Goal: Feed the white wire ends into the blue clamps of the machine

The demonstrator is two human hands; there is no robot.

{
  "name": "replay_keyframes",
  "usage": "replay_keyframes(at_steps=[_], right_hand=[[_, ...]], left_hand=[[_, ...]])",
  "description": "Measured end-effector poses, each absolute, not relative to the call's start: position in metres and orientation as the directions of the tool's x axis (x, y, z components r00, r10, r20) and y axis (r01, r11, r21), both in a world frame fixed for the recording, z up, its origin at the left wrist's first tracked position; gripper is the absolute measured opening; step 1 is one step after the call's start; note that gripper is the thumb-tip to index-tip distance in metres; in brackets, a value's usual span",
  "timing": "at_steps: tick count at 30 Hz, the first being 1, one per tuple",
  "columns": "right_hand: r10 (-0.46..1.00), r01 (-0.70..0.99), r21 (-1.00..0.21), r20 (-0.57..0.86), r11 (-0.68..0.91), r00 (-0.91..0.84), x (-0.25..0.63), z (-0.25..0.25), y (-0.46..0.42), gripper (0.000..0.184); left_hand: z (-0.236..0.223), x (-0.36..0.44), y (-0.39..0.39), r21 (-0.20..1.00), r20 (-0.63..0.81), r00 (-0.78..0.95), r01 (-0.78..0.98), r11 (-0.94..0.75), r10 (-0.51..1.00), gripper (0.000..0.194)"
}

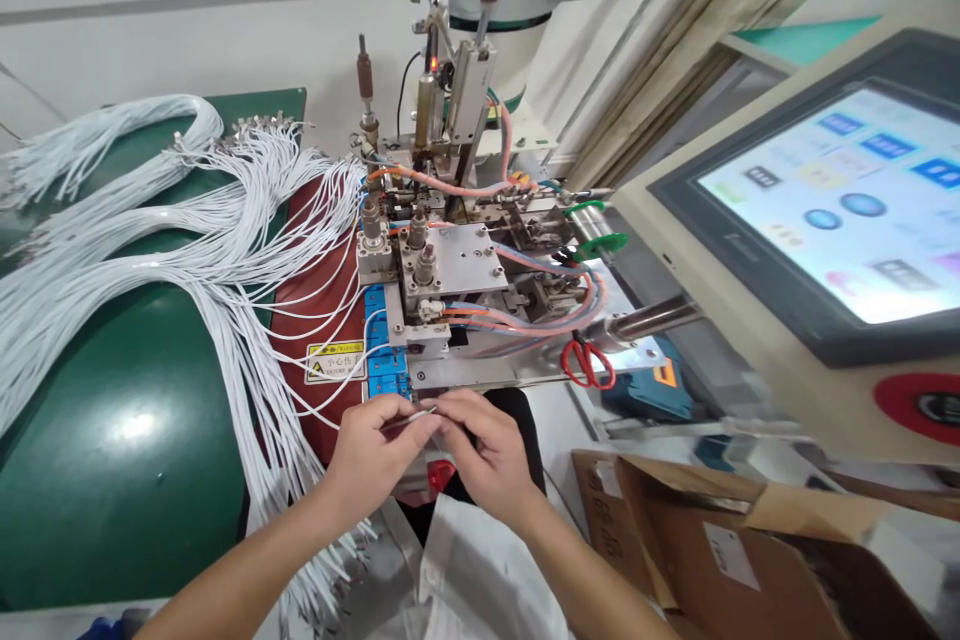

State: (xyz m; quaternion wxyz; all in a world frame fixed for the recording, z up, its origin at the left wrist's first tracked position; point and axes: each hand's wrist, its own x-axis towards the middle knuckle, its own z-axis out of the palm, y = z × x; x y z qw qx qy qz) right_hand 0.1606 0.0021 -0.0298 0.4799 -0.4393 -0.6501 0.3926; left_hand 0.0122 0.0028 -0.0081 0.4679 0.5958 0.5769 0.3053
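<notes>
My left hand [381, 452] is closed in a pinch on a thin white cable [411, 417], its thumb and index finger pressed together. Close against it, my right hand [486, 448] pinches at the cable's tip, where a small greyish end shows between the fingertips. The fingers hide most of that end. Just beyond both hands is a row of blue holders [386, 375] along the machine's edge, with white cables running into them. A big bundle of white cables [225, 320] spreads to the left of my left hand.
The metal machine [457, 260] with orange and blue tubes stands ahead. Red-handled scissors [587, 363] hang at its right front. A touch screen [847, 200] juts in from the right. Below it is an open cardboard box [652, 530]. A green table [97, 480] lies left.
</notes>
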Motion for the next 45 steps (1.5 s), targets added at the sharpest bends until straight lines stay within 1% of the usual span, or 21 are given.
replay_keyframes(at_steps=[3, 5, 6, 8, 10, 12, 15, 17, 19, 22, 25, 27, 29, 33, 35, 37, 42, 45], right_hand=[[0.968, 0.152, -0.962, 0.205, 0.227, -0.143, 0.164, -0.028, 0.004, 0.015], [0.97, 0.207, -0.956, 0.173, 0.207, -0.172, 0.165, -0.025, 0.006, 0.011], [0.967, 0.252, -0.944, 0.166, 0.212, -0.194, 0.164, -0.022, 0.007, 0.012], [0.957, 0.332, -0.912, 0.166, 0.24, -0.238, 0.162, -0.018, 0.009, 0.014], [0.954, 0.362, -0.896, 0.175, 0.257, -0.246, 0.158, -0.016, 0.01, 0.014], [0.972, 0.31, -0.931, 0.136, 0.192, -0.194, 0.151, -0.018, 0.009, 0.014], [0.999, 0.084, -0.996, -0.04, -0.038, -0.021, 0.14, -0.026, 0.005, 0.016], [0.993, -0.02, -0.994, -0.107, -0.106, 0.052, 0.135, -0.031, 0.002, 0.015], [0.996, -0.008, -0.997, -0.071, -0.071, 0.056, 0.133, -0.035, 0.0, 0.011], [0.999, 0.084, -0.996, 0.014, 0.01, 0.051, 0.135, -0.034, -0.001, 0.008], [0.997, 0.156, -0.987, 0.045, 0.035, 0.064, 0.135, -0.03, 0.001, 0.009], [0.995, 0.153, -0.988, 0.046, 0.032, 0.091, 0.133, -0.028, 0.002, 0.01], [0.99, 0.083, -0.997, 0.01, -0.001, 0.138, 0.129, -0.027, 0.002, 0.011], [0.975, -0.145, -0.981, -0.152, -0.129, 0.161, 0.118, -0.026, 0.001, 0.012], [0.969, -0.189, -0.969, -0.191, -0.16, 0.157, 0.114, -0.026, 0.001, 0.012], [0.97, -0.167, -0.976, -0.17, -0.141, 0.175, 0.111, -0.028, 0.001, 0.012], [0.977, -0.004, -1.0, -0.013, -0.013, 0.215, 0.112, -0.033, 0.003, 0.012], [0.98, 0.004, -1.0, 0.003, 0.002, 0.197, 0.114, -0.033, 0.005, 0.012]], left_hand=[[-0.011, 0.011, 0.002, 0.874, -0.124, 0.22, 0.486, 0.001, 0.968, 0.03], [-0.012, 0.009, 0.0, 0.831, -0.086, 0.28, 0.55, -0.087, 0.956, 0.035], [-0.012, 0.007, -0.001, 0.816, -0.083, 0.294, 0.569, -0.105, 0.952, 0.034], [-0.011, 0.005, -0.003, 0.822, -0.105, 0.274, 0.565, -0.072, 0.956, 0.026], [-0.01, 0.003, -0.004, 0.845, -0.137, 0.212, 0.534, 0.002, 0.968, 0.02], [-0.009, 0.001, -0.004, 0.868, -0.143, 0.149, 0.494, 0.051, 0.978, 0.019], [-0.011, -0.001, -0.002, 0.903, -0.138, 0.093, 0.421, 0.086, 0.986, 0.019], [-0.013, -0.001, -0.001, 0.914, -0.154, 0.073, 0.39, 0.115, 0.985, 0.019], [-0.014, -0.002, -0.001, 0.915, -0.169, 0.074, 0.383, 0.129, 0.983, 0.021], [-0.013, -0.001, -0.001, 0.916, -0.17, 0.102, 0.384, 0.119, 0.98, 0.022], [-0.01, 0.0, 0.0, 0.914, -0.176, 0.137, 0.391, 0.11, 0.975, 0.02], [-0.011, 0.001, 0.0, 0.916, -0.195, 0.107, 0.376, 0.142, 0.975, 0.018], [-0.013, 0.002, -0.002, 0.927, -0.217, 0.052, 0.325, 0.189, 0.975, 0.016], [-0.021, 0.006, -0.007, 0.955, -0.245, -0.003, 0.173, 0.242, 0.97, 0.015], [-0.023, 0.008, -0.008, 0.96, -0.25, -0.023, 0.122, 0.25, 0.968, 0.015], [-0.023, 0.008, -0.009, 0.959, -0.26, -0.041, 0.102, 0.263, 0.965, 0.016], [-0.023, 0.009, -0.008, 0.962, -0.266, -0.037, 0.053, 0.267, 0.963, 0.016], [-0.023, 0.007, -0.007, 0.962, -0.266, -0.021, 0.051, 0.266, 0.964, 0.015]])
